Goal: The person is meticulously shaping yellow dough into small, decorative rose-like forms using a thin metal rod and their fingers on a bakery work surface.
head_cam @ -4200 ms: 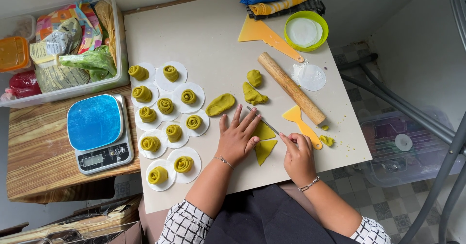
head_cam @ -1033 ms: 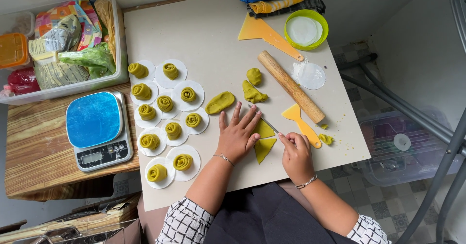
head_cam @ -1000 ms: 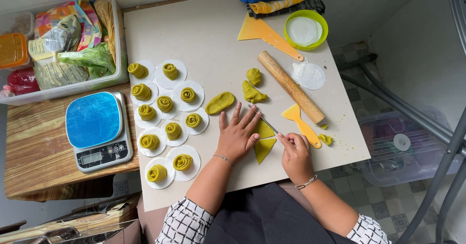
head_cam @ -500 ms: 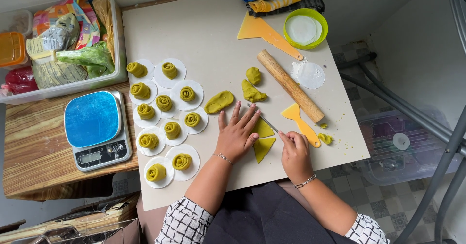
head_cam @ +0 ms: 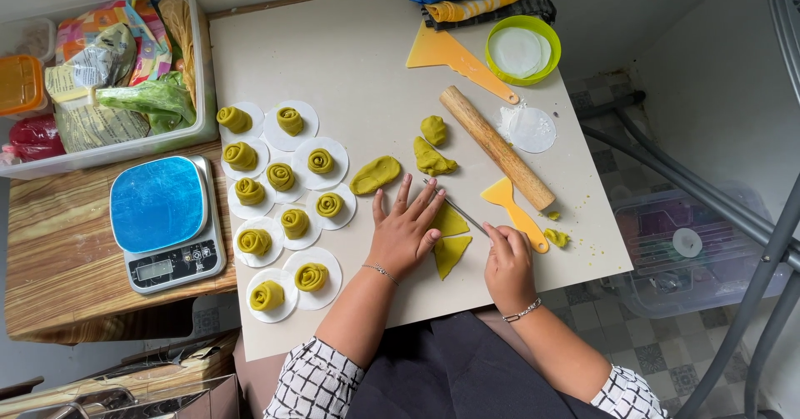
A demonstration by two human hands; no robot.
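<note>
Green dough dominates the head view: eleven rolled rosettes [head_cam: 281, 176] already sit finished on white paper rounds [head_cam: 316, 116] at the left of the pale work board [head_cam: 333, 52]. Nearer the middle, the left hand [head_cam: 406, 234] lies flat, fingers spread, pressing down a flattened sheet of dough [head_cam: 450, 236], while the right hand [head_cam: 508, 261] is closed round the handle of a thin knife [head_cam: 457, 207] whose blade lies across that sheet, which already shows in triangular pieces. Judging from this, shaping is well along but not over: three uncut lumps [head_cam: 375, 173] wait just beyond the fingers, beside the wooden rolling pin [head_cam: 497, 147], and small scraps [head_cam: 557, 237] lie near the yellow scraper [head_cam: 512, 209].
</note>
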